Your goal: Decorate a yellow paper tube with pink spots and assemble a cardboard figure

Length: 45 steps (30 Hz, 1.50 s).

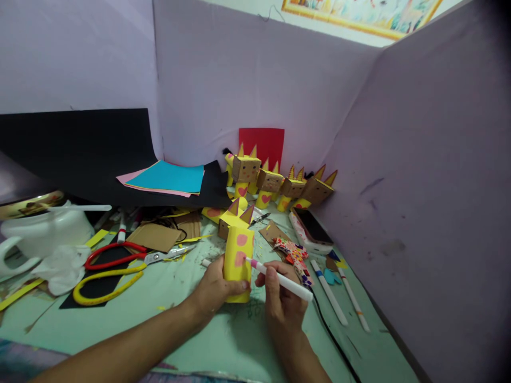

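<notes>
My left hand grips a yellow paper tube by its lower part, thumb across the front. Pink spots are drawn on the tube, and a box-like cardboard head with pointed ears shows just behind it. In my right hand is a white marker with a pink collar. Its tip meets the lower pink spot on the tube, or comes very close. Behind them, several finished-looking yellow figures with cardboard heads and pointed ears stand in a row.
Red-and-yellow-handled scissors lie at left beside cardboard pieces and a white pot. Coloured sheets rest on black paper. On the right are more markers, a phone and a black cable.
</notes>
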### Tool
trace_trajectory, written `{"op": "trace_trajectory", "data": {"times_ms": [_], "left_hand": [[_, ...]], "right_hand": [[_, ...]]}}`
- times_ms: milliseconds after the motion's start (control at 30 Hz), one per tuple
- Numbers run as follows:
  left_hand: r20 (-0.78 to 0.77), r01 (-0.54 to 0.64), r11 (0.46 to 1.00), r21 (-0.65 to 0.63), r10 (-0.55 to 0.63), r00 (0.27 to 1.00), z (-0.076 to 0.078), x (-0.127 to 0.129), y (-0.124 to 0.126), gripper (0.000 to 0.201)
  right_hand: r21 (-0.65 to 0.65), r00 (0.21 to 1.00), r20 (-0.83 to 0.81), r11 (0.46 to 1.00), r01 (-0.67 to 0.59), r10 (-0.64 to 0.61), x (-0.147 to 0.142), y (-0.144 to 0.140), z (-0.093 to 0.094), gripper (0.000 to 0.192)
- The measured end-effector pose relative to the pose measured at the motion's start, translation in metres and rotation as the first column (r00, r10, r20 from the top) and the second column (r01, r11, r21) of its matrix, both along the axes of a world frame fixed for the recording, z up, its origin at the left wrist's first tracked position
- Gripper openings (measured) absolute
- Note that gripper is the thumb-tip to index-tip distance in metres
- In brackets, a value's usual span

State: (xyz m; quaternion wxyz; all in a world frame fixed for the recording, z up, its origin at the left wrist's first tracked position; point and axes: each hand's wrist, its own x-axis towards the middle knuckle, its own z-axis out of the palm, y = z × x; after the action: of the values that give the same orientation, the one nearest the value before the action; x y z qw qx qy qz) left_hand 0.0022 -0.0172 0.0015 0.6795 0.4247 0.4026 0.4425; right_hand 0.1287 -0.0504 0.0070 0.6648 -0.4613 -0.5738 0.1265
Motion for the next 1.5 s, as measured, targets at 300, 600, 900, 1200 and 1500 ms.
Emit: {"op": "trace_trajectory", "data": {"times_ms": [300,600,900,1200,1500], "left_hand": [[0.012,-0.002,1.0,0.006,0.002,1.0,0.001,0.0,-0.001,0.053],[0.009,0.007,1.0,-0.001,-0.007,1.0,0.001,0.0,-0.001,0.054],[0.035,0.007,1.0,0.0,-0.007,0.999,0.001,-0.001,-0.001,0.054],[0.023,0.001,1.0,-0.018,-0.001,1.0,0.0,0.0,-0.002,0.056],[0.006,0.008,1.0,-0.029,-0.008,1.0,0.013,0.0,-0.004,0.056]], "right_hand": [[0.015,1.0,0.021,1.0,0.019,-0.019,0.001,-0.001,0.0,0.019],[0.029,0.999,0.037,1.0,0.006,-0.007,0.001,0.0,0.0,0.021],[0.048,0.998,0.011,0.997,0.055,-0.055,0.004,-0.001,0.001,0.023],[0.07,0.995,0.04,0.994,0.085,-0.088,0.007,0.001,-0.002,0.021],[0.023,0.999,0.039,0.999,0.027,-0.028,0.005,0.002,-0.003,0.02]]}}
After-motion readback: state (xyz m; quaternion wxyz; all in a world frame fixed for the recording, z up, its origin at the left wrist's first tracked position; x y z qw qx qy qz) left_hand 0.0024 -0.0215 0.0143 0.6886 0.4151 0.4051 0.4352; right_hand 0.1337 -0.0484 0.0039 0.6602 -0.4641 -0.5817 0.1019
